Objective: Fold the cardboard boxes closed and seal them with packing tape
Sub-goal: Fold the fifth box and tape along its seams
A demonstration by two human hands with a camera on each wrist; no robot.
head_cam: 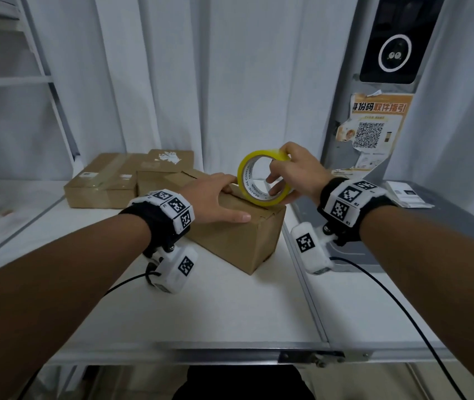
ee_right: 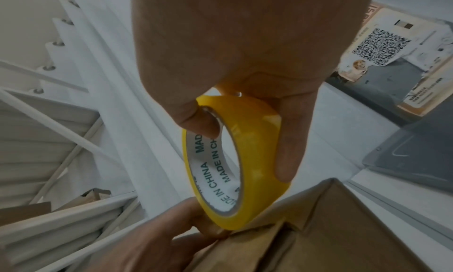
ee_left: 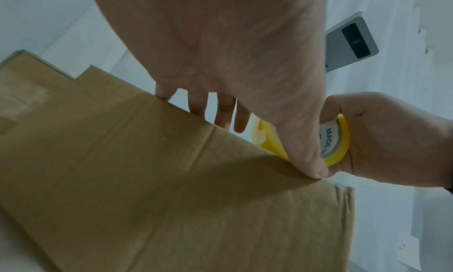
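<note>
A brown cardboard box [head_cam: 238,241] stands on the white table [head_cam: 215,307], its top flaps folded down. My left hand [head_cam: 215,197] lies flat on the box top with fingers straight, thumb along the near edge. My right hand [head_cam: 293,171] grips a yellow roll of packing tape [head_cam: 258,180] upright on the box's far right top edge, fingers through its core. In the left wrist view the left hand [ee_left: 235,82] presses the box [ee_left: 171,198] beside the tape roll [ee_left: 340,140]. In the right wrist view the right hand [ee_right: 245,63] holds the roll [ee_right: 250,160] above the box [ee_right: 331,233].
Two more cardboard boxes [head_cam: 105,180] sit at the table's back left, one flat with tape on it. A grey cabinet [head_cam: 374,140] with a QR-code poster stands to the right. White curtains hang behind. Cables trail from the wrist cameras.
</note>
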